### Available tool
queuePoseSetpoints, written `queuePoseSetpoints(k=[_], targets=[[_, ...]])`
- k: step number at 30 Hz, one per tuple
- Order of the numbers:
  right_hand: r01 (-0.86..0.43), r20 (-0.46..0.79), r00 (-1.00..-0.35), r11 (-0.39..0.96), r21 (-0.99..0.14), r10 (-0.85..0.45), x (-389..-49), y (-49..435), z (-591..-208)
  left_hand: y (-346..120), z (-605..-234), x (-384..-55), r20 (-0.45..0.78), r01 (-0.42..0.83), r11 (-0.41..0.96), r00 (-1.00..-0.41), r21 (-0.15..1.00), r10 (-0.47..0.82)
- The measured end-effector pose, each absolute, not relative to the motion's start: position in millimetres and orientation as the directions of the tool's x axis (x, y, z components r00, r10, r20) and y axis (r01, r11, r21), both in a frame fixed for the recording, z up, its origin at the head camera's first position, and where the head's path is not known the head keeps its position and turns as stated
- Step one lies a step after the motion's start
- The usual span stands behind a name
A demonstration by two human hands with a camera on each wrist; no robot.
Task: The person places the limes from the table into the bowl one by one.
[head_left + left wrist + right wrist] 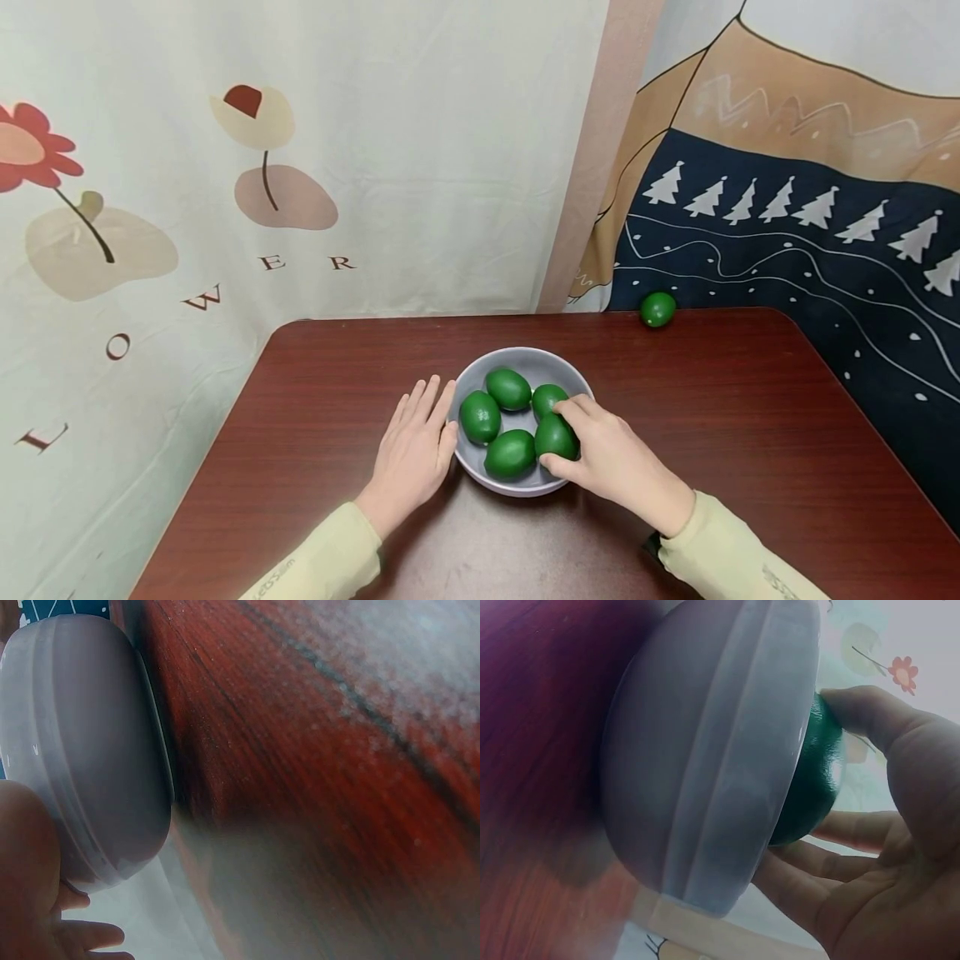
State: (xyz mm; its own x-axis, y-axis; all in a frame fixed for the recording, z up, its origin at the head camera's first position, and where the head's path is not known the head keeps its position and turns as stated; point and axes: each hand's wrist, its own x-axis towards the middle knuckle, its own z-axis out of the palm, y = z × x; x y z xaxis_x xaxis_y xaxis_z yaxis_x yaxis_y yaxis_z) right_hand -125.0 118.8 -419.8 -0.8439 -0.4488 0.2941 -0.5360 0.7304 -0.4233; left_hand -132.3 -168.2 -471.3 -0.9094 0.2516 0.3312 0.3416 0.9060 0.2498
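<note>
A grey bowl stands mid-table with several green limes in it, among them a lime at the back and one at the front. My left hand lies against the bowl's left side, fingers straight. In the left wrist view, that hand touches the bowl's wall. Over the bowl's right rim, my right hand grips a lime between thumb and fingers. The right wrist view shows this lime partly above the rim, its lower part hidden by the bowl.
Another lime sits at the table's back edge, right of centre. The dark red wooden table has rounded back corners. Behind it hang a pale flower-printed cloth and a dark cloth with white trees.
</note>
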Motion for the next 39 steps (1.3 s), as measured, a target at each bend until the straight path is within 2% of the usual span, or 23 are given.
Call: queuePoseSetpoints(k=[15, 24, 39], targets=[[-0.586, 0.257, -0.809, 0.762, -0.277, -0.529, -128.6, 108.8, -416.6, -168.2, -471.9, -132.5, 0.338, 0.346, 0.904, -0.906, 0.251, 0.253], [-0.576, 0.23, -0.814, 0.793, -0.2, -0.534, -130.5, 103.5, -414.3, -168.2, -471.9, -132.5, 0.346, 0.349, 0.901, -0.904, 0.258, 0.251], [-0.602, 0.255, -0.794, 0.773, -0.201, -0.552, -131.9, 106.2, -416.5, -168.5, -471.5, -132.8, 0.345, 0.352, 0.9, -0.903, 0.256, 0.255]])
